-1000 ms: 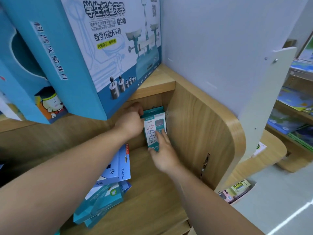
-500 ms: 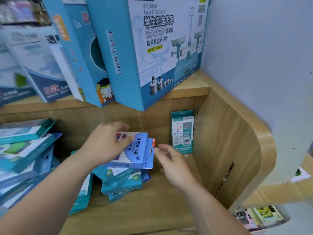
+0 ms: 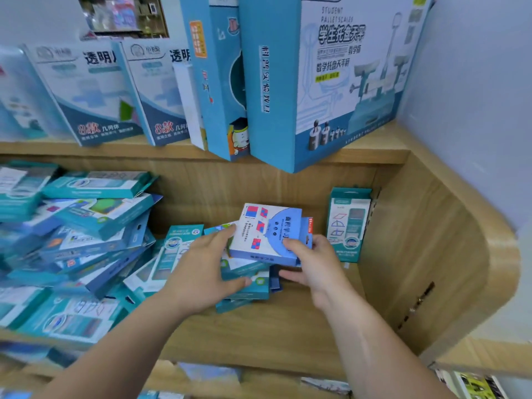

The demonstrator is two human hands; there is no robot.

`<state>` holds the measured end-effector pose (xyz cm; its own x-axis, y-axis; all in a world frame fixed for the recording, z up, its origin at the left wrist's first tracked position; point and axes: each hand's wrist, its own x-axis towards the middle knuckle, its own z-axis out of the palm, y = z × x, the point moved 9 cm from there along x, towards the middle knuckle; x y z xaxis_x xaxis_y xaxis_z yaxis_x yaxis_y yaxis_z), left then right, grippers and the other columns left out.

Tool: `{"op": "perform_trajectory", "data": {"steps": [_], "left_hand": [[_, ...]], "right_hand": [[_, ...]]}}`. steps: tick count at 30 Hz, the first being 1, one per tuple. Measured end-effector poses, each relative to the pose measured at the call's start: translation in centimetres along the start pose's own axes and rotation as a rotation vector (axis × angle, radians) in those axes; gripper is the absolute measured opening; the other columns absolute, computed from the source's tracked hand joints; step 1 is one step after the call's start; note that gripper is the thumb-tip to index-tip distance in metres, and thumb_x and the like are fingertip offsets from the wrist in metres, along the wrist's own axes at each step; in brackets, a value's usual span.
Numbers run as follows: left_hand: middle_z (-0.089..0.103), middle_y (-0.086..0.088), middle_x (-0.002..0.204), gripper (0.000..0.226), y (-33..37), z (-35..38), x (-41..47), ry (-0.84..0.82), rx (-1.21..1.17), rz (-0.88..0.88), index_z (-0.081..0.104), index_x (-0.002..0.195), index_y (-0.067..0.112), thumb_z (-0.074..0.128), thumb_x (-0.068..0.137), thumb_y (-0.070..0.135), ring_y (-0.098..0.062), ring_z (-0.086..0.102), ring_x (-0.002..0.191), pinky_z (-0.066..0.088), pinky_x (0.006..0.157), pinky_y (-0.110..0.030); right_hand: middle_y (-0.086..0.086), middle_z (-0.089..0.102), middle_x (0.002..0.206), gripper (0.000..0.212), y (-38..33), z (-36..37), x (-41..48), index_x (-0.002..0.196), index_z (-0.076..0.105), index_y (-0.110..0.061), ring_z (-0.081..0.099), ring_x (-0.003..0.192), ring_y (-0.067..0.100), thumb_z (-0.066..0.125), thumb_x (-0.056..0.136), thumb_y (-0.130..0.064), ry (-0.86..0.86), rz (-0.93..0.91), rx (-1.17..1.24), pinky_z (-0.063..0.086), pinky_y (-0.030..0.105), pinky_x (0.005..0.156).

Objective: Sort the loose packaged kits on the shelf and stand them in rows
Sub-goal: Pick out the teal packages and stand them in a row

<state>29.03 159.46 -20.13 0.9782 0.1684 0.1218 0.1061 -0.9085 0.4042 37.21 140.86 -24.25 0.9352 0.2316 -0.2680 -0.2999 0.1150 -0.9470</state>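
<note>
A light-blue kit box (image 3: 266, 233) with red and blue squares on its face is held flat above a low stack of teal kits (image 3: 247, 279). My left hand (image 3: 205, 272) grips its left edge and my right hand (image 3: 312, 262) grips its right end. One teal kit (image 3: 347, 223) stands upright in the shelf's back right corner, against the side wall. A jumbled heap of teal and blue kits (image 3: 86, 240) lies on the left of the wooden shelf (image 3: 259, 335).
Large blue boxes (image 3: 322, 82) stand on the shelf above and overhang the front edge. The curved wooden side panel (image 3: 431, 249) closes the right end. More packets show on the lower shelf (image 3: 207, 372).
Both hands left the upright teal kit in the corner. My left hand picked the light-blue box off the pile, and my right hand has now closed on its other end. The view swung left.
</note>
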Motion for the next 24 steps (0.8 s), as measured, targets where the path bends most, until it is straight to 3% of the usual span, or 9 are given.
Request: {"op": "perform_trajectory", "data": {"steps": [4,7,9,14,19,24], "left_hand": [[0.043,0.002,0.150,0.095,-0.9,0.5,0.4,0.018,0.035,-0.029,0.037,0.150,0.023,0.076,0.072,0.060,-0.020,0.036,0.138,0.028,0.112,-0.028],[0.052,0.006,0.137,0.089,-0.9,0.2,1.4,0.064,0.120,-0.013,0.053,0.137,0.029,0.057,0.062,0.077,-0.020,0.047,0.125,0.038,0.107,-0.033],[0.049,0.007,0.139,0.094,-0.2,0.3,2.4,0.052,0.168,-0.008,0.050,0.138,0.035,0.052,0.056,0.082,-0.021,0.045,0.126,0.037,0.107,-0.038],[0.023,0.001,0.159,0.102,0.6,2.3,4.6,-0.156,0.277,-0.040,0.021,0.150,0.045,0.062,0.063,0.080,-0.027,0.021,0.145,0.022,0.116,-0.054],[0.039,0.006,0.135,0.105,-1.1,1.3,4.3,-0.132,0.198,-0.096,0.029,0.144,0.049,0.070,0.052,0.077,-0.022,0.033,0.127,0.037,0.106,-0.044],[0.041,0.009,0.125,0.107,-2.6,-1.4,3.0,-0.053,0.238,-0.188,0.038,0.139,0.048,0.073,0.041,0.072,-0.020,0.036,0.118,0.038,0.096,-0.042]], "right_hand": [[0.001,0.073,0.104,0.023,-1.5,-3.0,-0.3,0.113,0.055,-0.022,0.077,0.080,0.024,0.068,0.094,-0.018,0.081,-0.059,0.041,0.063,0.038,0.061],[0.003,0.074,0.106,0.027,-2.5,-4.5,-0.6,0.118,0.056,-0.021,0.077,0.078,0.025,0.069,0.094,-0.019,0.113,-0.112,0.012,0.062,0.035,0.059],[0.003,0.074,0.105,0.024,-2.7,-5.1,-0.6,0.115,0.057,-0.023,0.076,0.080,0.026,0.069,0.093,-0.021,0.136,-0.130,-0.005,0.063,0.037,0.062],[0.005,0.075,0.101,0.017,-2.2,-5.6,-0.3,0.108,0.060,-0.025,0.076,0.079,0.024,0.069,0.093,-0.024,0.167,-0.111,-0.044,0.063,0.036,0.063],[0.004,0.077,0.095,0.018,-1.8,-5.0,0.6,0.110,0.063,-0.023,0.076,0.073,0.024,0.069,0.093,-0.024,0.167,-0.102,-0.032,0.062,0.035,0.060],[0.003,0.078,0.092,0.020,-2.0,-3.1,1.2,0.110,0.064,-0.025,0.076,0.074,0.021,0.071,0.092,-0.025,0.101,-0.111,-0.021,0.061,0.035,0.061]]}}
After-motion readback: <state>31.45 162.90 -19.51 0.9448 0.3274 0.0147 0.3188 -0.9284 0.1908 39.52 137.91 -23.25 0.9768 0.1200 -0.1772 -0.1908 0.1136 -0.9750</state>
